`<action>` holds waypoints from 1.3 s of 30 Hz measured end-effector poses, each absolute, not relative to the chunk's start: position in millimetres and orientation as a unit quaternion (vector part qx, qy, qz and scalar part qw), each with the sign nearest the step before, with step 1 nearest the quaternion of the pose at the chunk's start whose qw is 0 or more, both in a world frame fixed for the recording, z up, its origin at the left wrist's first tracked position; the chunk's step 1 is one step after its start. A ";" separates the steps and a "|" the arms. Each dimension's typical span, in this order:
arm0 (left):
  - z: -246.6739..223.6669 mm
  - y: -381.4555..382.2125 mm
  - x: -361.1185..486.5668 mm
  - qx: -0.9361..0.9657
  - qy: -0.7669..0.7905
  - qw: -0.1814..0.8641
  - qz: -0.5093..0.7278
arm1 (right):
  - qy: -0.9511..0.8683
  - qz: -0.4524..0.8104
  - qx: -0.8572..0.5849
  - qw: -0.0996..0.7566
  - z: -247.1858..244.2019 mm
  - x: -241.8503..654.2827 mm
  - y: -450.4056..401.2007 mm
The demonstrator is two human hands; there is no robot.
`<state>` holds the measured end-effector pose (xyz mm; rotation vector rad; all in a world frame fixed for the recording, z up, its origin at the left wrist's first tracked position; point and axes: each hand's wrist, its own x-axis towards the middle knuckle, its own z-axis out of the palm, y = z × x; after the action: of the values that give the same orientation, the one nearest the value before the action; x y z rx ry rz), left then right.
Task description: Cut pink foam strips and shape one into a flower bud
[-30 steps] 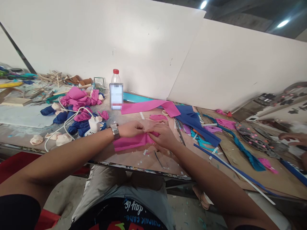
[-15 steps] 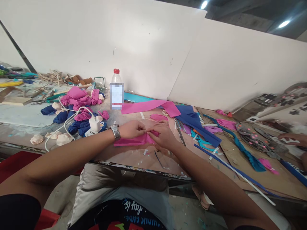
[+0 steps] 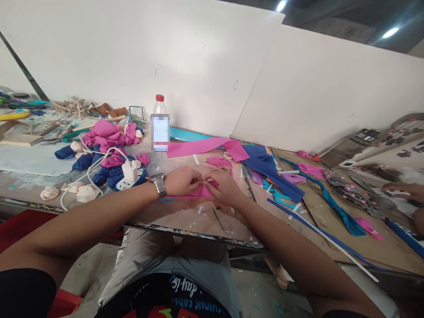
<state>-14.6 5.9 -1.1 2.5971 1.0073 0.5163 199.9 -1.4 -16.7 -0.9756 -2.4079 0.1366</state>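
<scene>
Both my hands meet over the table, pinching a strip of pink crepe paper or cloth (image 3: 198, 191) between their fingertips. My left hand (image 3: 185, 180), with a metal watch (image 3: 159, 185) on the wrist, is closed on the strip from the left. From the right, my right hand (image 3: 222, 185) has thumb and fingers pressed on its gathered part. Part of the strip is hidden under the hands. Just beyond them lie another pink piece (image 3: 219, 162) and a long pink strip (image 3: 205, 146).
Left of my arm are pink and blue bundles (image 3: 106, 137), a power strip (image 3: 132, 179) with a white plug, and cream rosettes (image 3: 49, 192). A red-capped bottle (image 3: 160, 110) stands behind. Blue strips (image 3: 265, 163) lie rightward. Another person's hand (image 3: 406, 192) is at far right.
My left hand has shifted slightly over the pink strip, and less of the strip shows to its left. My right hand keeps its pinch in nearly the same place.
</scene>
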 end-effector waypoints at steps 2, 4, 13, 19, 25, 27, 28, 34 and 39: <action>-0.7 5.2 -14.9 0.916 0.340 0.130 0.168 | -0.898 0.054 -0.350 0.260 -16.4 199.6 -1.8; -0.8 5.1 -15.5 0.923 0.332 0.115 0.156 | -0.904 0.052 -0.341 0.253 -16.0 199.3 -2.0; -4.8 10.6 -17.7 0.921 0.343 0.099 0.158 | -0.895 0.052 -0.352 0.268 -18.1 201.7 0.5; -4.0 9.6 -16.6 0.921 0.339 0.103 0.164 | -0.896 0.044 -0.348 0.271 -17.4 201.5 -0.4; -3.8 7.4 -16.7 0.927 0.321 0.116 0.156 | -0.894 0.039 -0.359 0.266 -15.9 200.8 -1.7; -3.8 8.0 -16.9 0.925 0.326 0.120 0.156 | -0.892 0.041 -0.359 0.272 -15.8 201.1 -1.5; -3.9 8.4 -17.0 0.923 0.328 0.121 0.157 | -0.891 0.042 -0.358 0.276 -15.8 201.3 -1.4; -5.6 10.3 -17.0 0.917 0.333 0.145 0.165 | -0.893 0.039 -0.356 0.273 -17.1 201.6 0.4; -8.7 14.6 -19.1 0.911 0.339 0.156 0.177 | -0.889 0.045 -0.360 0.279 -18.9 202.7 3.0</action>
<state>-19.1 14.6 -8.7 2.6085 0.9708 0.5057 202.7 3.0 -18.9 -0.9662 -2.3845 0.1195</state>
